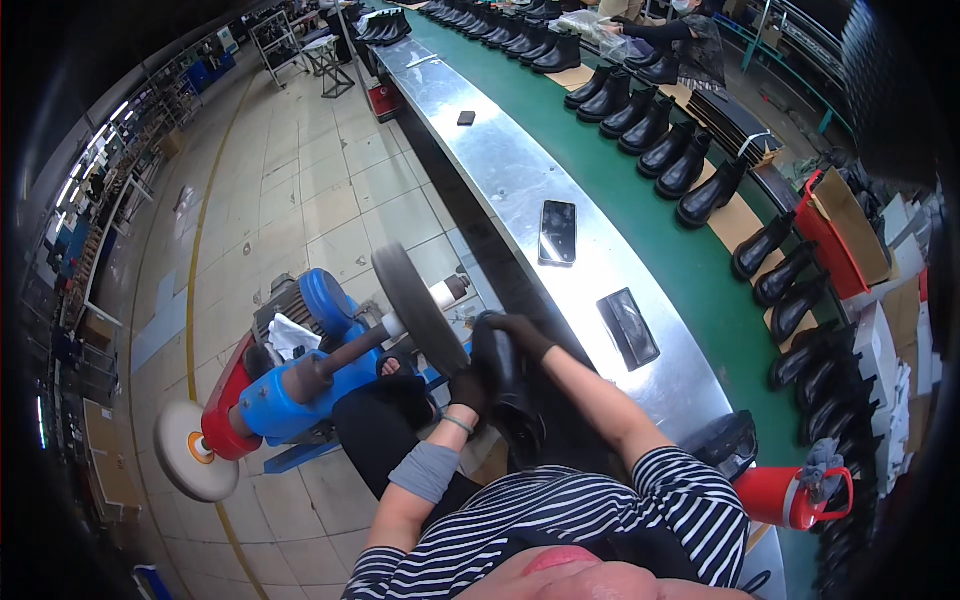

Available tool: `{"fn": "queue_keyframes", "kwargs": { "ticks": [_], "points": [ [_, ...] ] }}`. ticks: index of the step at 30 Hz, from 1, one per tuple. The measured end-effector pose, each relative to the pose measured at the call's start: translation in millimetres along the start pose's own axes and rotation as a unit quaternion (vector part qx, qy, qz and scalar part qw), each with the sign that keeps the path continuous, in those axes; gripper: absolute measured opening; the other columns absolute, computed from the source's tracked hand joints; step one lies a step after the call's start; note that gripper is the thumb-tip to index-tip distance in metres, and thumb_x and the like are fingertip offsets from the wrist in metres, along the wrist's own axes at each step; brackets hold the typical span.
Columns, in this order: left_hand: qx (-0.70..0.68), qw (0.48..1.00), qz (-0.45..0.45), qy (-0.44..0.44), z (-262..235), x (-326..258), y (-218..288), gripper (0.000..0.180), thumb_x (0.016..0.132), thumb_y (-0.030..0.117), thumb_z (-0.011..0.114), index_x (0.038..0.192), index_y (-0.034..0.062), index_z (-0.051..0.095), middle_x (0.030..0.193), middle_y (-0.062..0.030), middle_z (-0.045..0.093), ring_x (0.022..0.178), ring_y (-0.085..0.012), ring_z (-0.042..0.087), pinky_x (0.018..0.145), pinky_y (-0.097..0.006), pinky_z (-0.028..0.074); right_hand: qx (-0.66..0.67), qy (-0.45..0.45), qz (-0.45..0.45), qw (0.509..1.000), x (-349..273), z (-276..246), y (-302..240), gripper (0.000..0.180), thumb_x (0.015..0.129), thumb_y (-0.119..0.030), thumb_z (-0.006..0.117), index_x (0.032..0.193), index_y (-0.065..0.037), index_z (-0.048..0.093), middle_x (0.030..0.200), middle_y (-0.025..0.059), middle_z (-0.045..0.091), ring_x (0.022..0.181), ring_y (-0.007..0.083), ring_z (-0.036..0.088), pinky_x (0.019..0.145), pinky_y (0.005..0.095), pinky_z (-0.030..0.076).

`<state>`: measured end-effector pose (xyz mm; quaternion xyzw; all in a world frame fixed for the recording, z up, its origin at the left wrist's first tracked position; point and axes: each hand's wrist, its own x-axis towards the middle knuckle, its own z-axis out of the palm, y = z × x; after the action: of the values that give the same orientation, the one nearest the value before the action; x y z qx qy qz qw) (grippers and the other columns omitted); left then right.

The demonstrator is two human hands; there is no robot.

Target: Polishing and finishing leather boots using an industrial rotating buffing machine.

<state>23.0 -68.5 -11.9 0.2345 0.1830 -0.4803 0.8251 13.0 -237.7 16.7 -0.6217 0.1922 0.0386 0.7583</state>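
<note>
Between my two dark-gloved hands is a black leather boot [503, 375], close against the right side of a grey-brown buffing wheel [415, 300] whose outline is blurred. My right hand [518, 331] closes over the boot's upper end. Lower down, next to the wheel's bottom edge, my left hand [468, 390] grips the boot's other side; its fingers are partly hidden. The wheel sits on the shaft of a blue polishing machine [325, 375]. At the machine's other end is a pale wheel [190, 450].
A metal bench ledge [520, 165] runs along my right, bearing a phone [558, 233] and a black wallet [629, 328]. Beyond it, rows of black boots [675, 160] stand on a green conveyor [600, 170]. A red jug [790, 495] is near my right elbow. Another person [680, 45] works at the far side.
</note>
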Motion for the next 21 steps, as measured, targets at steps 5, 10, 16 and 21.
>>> {"fn": "queue_keyframes", "kwargs": {
  "ticks": [5, 10, 16, 21],
  "points": [
    [-0.006, 1.000, 0.019, 0.004, -40.6, -1.0, 37.2, 0.038, 0.092, 0.027, 0.045, 0.119, 0.0012, 0.054, 0.121, -0.0166, 0.057, 0.106, -0.0260, 0.059, 0.089, -0.038, 0.048, 0.242, -0.141, 0.055, 0.958, 24.7, 44.4, 28.5, 0.059, 0.085, -0.043, 0.061, 0.126, -0.001, 0.051, 0.117, 0.0122, 0.059, 0.103, 0.0206, 0.058, 0.092, 0.0315, 0.045],
    [-0.020, 0.999, 0.041, 0.010, -84.4, -4.8, 35.7, 0.041, 0.092, 0.031, 0.047, 0.119, 0.0017, 0.054, 0.118, -0.0176, 0.059, 0.103, -0.0266, 0.061, 0.088, -0.038, 0.048, 0.347, -0.223, 0.258, 0.874, 28.8, 56.8, 17.0, 0.065, 0.084, -0.044, 0.065, 0.128, 0.001, 0.049, 0.126, 0.0135, 0.055, 0.109, 0.0241, 0.057, 0.094, 0.0382, 0.046],
    [-0.031, 0.998, 0.054, 0.019, -91.5, 27.7, -8.2, 0.045, 0.091, 0.035, 0.049, 0.120, 0.0023, 0.055, 0.115, -0.0188, 0.061, 0.100, -0.0272, 0.062, 0.086, -0.038, 0.049, 0.123, -0.243, 0.002, 0.962, 0.0, 14.6, 22.6, 0.060, 0.087, -0.037, 0.062, 0.134, -0.003, 0.043, 0.128, 0.0113, 0.054, 0.114, 0.0225, 0.053, 0.102, 0.0369, 0.039],
    [0.427, 0.860, 0.275, 0.041, -159.6, 60.2, 15.6, 0.043, 0.095, 0.033, 0.044, 0.126, 0.0041, 0.051, 0.119, -0.0162, 0.059, 0.103, -0.0258, 0.060, 0.090, -0.036, 0.048, 0.408, -0.284, 0.088, 0.863, 2.6, 30.5, -3.7, 0.067, 0.091, -0.046, 0.050, 0.142, -0.007, 0.030, 0.141, 0.0091, 0.041, 0.128, 0.0209, 0.041, 0.109, 0.0358, 0.029]
  ]
}}
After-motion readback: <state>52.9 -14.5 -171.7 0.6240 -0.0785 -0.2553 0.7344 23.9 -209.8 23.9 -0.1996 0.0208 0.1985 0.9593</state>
